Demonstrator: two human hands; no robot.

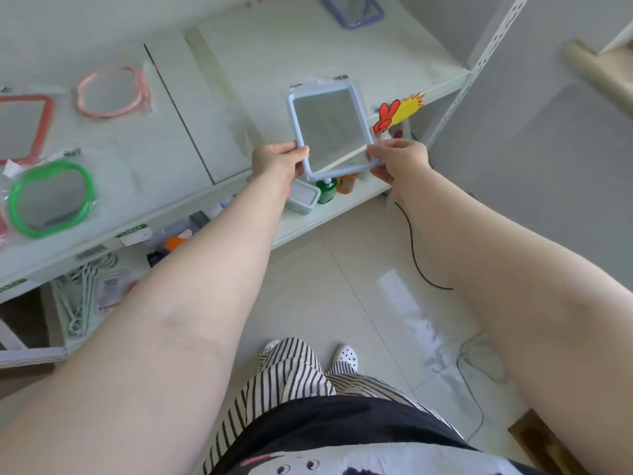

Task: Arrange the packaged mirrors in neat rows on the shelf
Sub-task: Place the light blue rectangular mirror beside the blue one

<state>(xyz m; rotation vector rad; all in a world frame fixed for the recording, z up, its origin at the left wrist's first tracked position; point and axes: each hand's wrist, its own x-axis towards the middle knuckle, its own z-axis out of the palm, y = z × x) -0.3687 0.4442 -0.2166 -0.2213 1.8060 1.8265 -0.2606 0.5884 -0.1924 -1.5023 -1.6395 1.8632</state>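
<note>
- The white shelf (239, 97) runs slantwise across the upper part of the view, its top board pale and smooth with a dark seam between two panels
- A perforated white upright (479, 63) closes the shelf's right end; past it stands a plain grey wall
- Below lies a glossy pale tiled floor (342, 286) with a thin black cable (414, 248) curling over it near the right forearm
- The left hand (277, 161) pinches the lower left edge of a light blue rectangular mirror (330, 128), thumb curled over the frame
- The right hand (397, 159) grips the mirror's lower right corner, fingers folded round it
- The mirror sits in clear wrap and is held over the shelf's front edge near its right end, tilted; whether it touches the board cannot be told
- On the board's left part lie a green-framed mirror (51, 198), a pink round one (113, 92) and a red-framed one (25, 126), spaced apart
- Another blue mirror (352, 10) lies at the back of the shelf, well apart
- Bare board stretches between the pink mirror and the held one
- A lower tier holds a green bottle (327, 190) and a lidded box (301, 197) just under the hands
</note>
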